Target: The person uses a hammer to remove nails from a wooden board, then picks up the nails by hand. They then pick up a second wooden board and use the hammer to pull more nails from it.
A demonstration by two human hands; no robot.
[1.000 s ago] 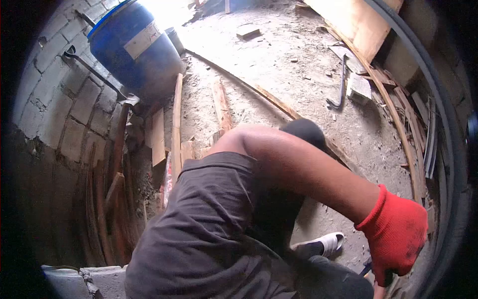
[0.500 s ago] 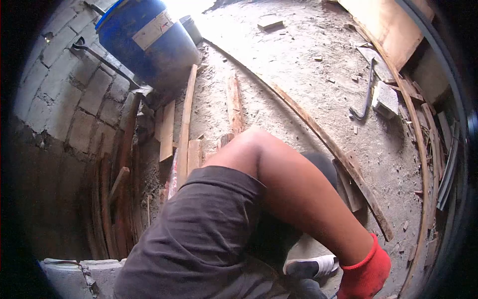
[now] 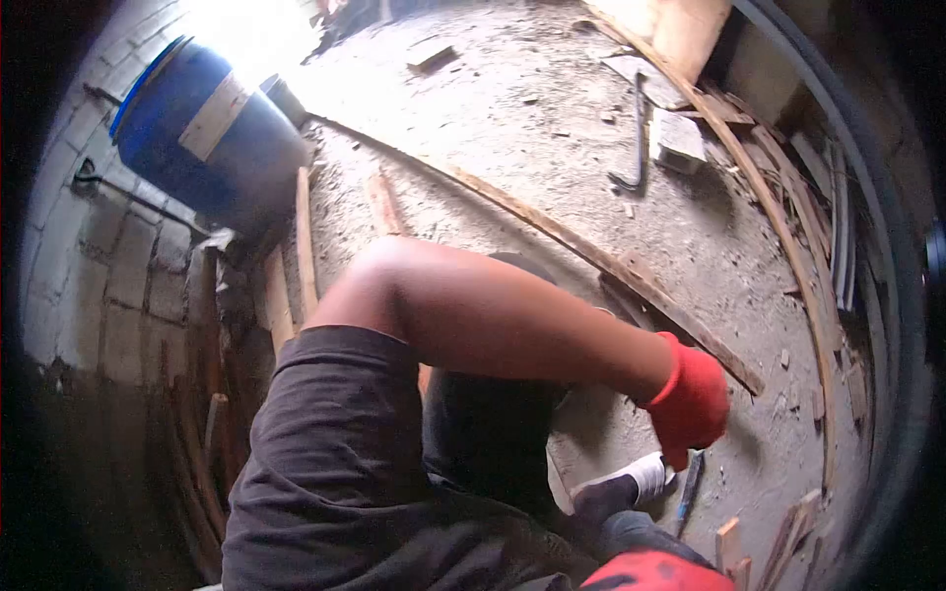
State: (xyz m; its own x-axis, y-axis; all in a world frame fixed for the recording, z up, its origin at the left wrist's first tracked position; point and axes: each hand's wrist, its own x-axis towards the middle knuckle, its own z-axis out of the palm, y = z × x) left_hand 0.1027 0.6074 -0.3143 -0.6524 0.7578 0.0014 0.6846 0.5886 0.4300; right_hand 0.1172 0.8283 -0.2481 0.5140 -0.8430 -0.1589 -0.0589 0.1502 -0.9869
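Observation:
My left hand (image 3: 692, 399), in a red glove, reaches across from the left on a bare forearm. It points down beside a white and dark shoe (image 3: 645, 478), its fingers bent together; what they hold, if anything, is hidden. Just below it, a thin blue and dark tool (image 3: 690, 488) lies against the ground. At the bottom edge, my right hand (image 3: 658, 573) shows only as a red glove with dark patches, its fingers out of sight. A long wooden strip (image 3: 562, 234) runs diagonally over the ground beyond my left arm.
A blue barrel (image 3: 212, 133) stands by the block wall (image 3: 118, 266) at the upper left. A crowbar (image 3: 639, 138) lies near a pale block (image 3: 677, 141). Long boards (image 3: 778, 222) and scrap wood line the right side, with short wood pieces (image 3: 727, 544) at the lower right.
The view has shifted, and the barrel and crowbar appear farther left. My left hand has come up and more fully into view. My right hand's red glove now shows at the bottom edge.

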